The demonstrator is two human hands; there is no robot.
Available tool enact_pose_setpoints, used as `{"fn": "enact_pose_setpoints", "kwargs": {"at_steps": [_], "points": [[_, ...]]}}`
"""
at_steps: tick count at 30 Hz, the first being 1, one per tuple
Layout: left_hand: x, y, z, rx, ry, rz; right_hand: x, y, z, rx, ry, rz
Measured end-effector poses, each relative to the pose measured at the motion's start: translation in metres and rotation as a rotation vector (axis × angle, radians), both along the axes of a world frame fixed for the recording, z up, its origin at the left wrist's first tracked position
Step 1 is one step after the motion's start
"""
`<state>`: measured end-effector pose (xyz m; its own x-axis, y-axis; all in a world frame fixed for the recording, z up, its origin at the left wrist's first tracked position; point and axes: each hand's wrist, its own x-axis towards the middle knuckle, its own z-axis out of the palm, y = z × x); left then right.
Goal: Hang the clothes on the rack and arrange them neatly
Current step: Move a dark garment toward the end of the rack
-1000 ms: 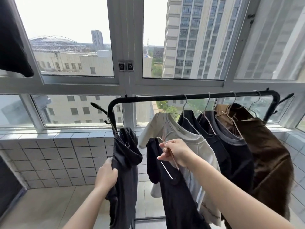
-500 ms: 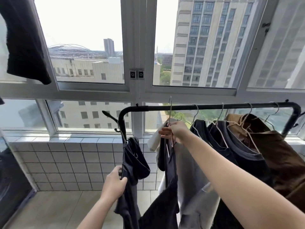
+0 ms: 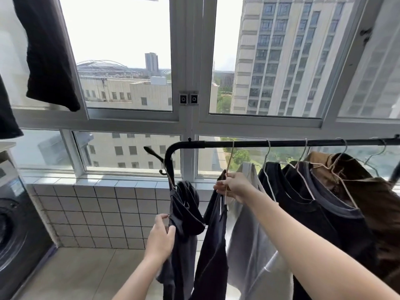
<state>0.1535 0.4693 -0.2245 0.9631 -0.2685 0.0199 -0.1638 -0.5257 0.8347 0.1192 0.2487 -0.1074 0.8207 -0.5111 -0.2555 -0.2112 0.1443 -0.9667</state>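
A black clothes rack (image 3: pixel 281 144) runs across the right half, in front of the window. My right hand (image 3: pixel 234 187) is closed on a thin wire hanger (image 3: pixel 230 161) whose hook sits at the rail; a dark garment (image 3: pixel 214 252) hangs from it. My left hand (image 3: pixel 161 239) grips a dark grey garment (image 3: pixel 186 215) that hangs from a side hook (image 3: pixel 171 180) on the rack's left post. Further right on the rail hang a white shirt (image 3: pixel 249 234), a black shirt (image 3: pixel 303 204), a grey-collared dark shirt (image 3: pixel 337 213) and a brown jacket (image 3: pixel 372 195).
A washing machine (image 3: pixel 15 224) stands at the left edge. A low tiled wall (image 3: pixel 97 213) runs under the windows (image 3: pixel 188 122). Black clothing (image 3: pixel 47 55) hangs overhead at the upper left. Beige floor tiles (image 3: pixel 82 271) lie between machine and rack.
My right hand has lifted the hanger with the dark garment from chest height up to the rail. My left hand stays on the grey garment. The view has shifted left.
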Motion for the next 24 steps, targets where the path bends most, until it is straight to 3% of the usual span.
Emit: {"fn": "enact_pose_setpoints", "kwargs": {"at_steps": [4,11,24], "points": [[-0.001,-0.006,0.003,-0.003,0.000,-0.019,-0.005,0.001,-0.008,-0.027,0.033,0.026],[0.004,-0.007,0.015,-0.177,-0.112,0.017,-0.011,-0.008,-0.016,-0.119,0.077,0.026],[-0.005,-0.022,0.059,-0.306,-0.427,0.000,-0.022,-0.009,-0.010,-0.165,0.044,0.026]]}}
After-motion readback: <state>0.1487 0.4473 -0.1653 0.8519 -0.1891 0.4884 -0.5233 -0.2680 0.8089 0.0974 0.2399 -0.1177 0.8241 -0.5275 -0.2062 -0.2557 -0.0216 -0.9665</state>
